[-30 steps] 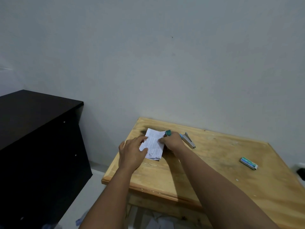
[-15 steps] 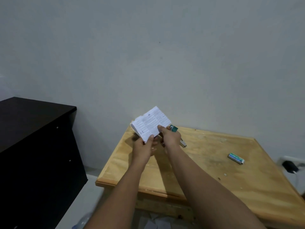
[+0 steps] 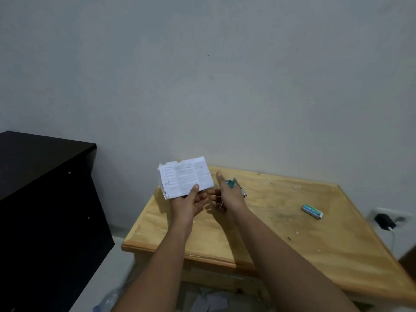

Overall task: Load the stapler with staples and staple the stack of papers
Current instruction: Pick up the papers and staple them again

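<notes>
Left hand (image 3: 188, 204) pinches paper stack (image 3: 185, 177) above wooden table (image 3: 281, 233); right hand (image 3: 227, 197) grips stapler (image 3: 234, 185); staple box (image 3: 312, 211) apart.

The table (image 3: 281, 239) stands against the wall (image 3: 225, 86), with the cabinet (image 3: 45, 199) to its left. Above the table's far left corner, the left hand (image 3: 186, 203) holds the stack of papers (image 3: 185, 176) upright. The right hand (image 3: 227, 197) is just right of it. The stapler (image 3: 236, 185) lies behind the right hand on the table. The staple box (image 3: 312, 211) lies well to the right. A wall socket (image 3: 387, 218) sits beyond the table's right edge.
</notes>
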A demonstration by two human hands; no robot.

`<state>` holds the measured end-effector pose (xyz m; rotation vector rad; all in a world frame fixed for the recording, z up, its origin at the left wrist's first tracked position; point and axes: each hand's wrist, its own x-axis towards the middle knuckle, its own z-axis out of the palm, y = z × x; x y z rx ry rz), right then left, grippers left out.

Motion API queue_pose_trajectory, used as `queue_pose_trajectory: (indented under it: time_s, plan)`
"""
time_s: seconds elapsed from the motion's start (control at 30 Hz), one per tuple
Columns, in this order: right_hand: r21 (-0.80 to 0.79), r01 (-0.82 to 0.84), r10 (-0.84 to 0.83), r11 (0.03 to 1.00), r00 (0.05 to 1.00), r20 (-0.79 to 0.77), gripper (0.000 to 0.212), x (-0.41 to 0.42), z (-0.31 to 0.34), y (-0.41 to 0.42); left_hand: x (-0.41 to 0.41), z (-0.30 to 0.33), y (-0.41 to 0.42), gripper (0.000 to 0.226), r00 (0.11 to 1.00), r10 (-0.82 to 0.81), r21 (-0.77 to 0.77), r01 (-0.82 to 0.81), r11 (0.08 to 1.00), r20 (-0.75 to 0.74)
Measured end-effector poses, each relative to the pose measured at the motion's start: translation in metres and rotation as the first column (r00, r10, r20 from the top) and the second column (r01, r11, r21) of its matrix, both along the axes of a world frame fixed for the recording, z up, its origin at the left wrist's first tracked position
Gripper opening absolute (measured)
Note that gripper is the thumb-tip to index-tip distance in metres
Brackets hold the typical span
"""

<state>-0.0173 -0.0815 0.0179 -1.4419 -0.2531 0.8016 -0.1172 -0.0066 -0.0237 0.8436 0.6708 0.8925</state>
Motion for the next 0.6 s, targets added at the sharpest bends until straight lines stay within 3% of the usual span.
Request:
queue_pose_trajectory:
  time_s: [0.07, 0.13, 0.2, 0.3, 0.37, 0.43, 0.5, 0.6]
  plan:
    - [0.052, -0.097, 0.107, 0.994, 0.963, -0.248, 0.061, 0.009, -0.005, -0.003, 0.0, -0.002, 0.002, 0.032, 1.0, 0.02, -0.006, -0.02, 1.0, 0.013]
    - [0.226, -0.149, 0.239, 0.963, 0.861, -0.45, 0.058, 0.021, -0.013, -0.008, 0.002, -0.004, -0.001, 0.03, 1.0, 0.024, -0.007, -0.024, 1.0, 0.01]
    - [0.34, -0.193, 0.35, 0.92, 0.795, -0.496, 0.055, 0.03, -0.022, -0.015, 0.004, -0.005, -0.004, 0.028, 1.0, 0.023, 0.017, -0.024, 1.0, 0.005]
    - [0.35, -0.201, 0.358, 0.915, 0.804, -0.475, 0.062, 0.032, -0.034, -0.02, 0.003, -0.007, -0.005, 0.026, 1.0, 0.028, 0.032, -0.027, 0.999, -0.012]
    - [0.289, -0.149, 0.261, 0.946, 0.878, -0.402, 0.056, 0.028, -0.035, -0.017, 0.003, -0.007, -0.005, 0.025, 0.999, 0.042, 0.008, -0.042, 0.999, -0.022]
    - [0.08, -0.132, 0.138, 0.988, 0.988, -0.068, 0.048, 0.026, -0.034, -0.015, 0.004, -0.006, -0.004, 0.028, 0.998, 0.051, 0.013, -0.05, 0.999, -0.021]
    - [-0.042, -0.111, 0.118, 0.993, 0.959, 0.256, 0.048, 0.024, -0.034, -0.018, 0.005, -0.005, -0.004, 0.031, 0.999, 0.051, 0.024, -0.051, 0.998, -0.008]
    - [0.014, -0.119, 0.11, 0.993, 0.952, 0.286, 0.039, 0.025, -0.039, -0.02, 0.003, -0.006, -0.003, 0.034, 1.0, 0.028, 0.042, -0.027, 0.999, -0.011]
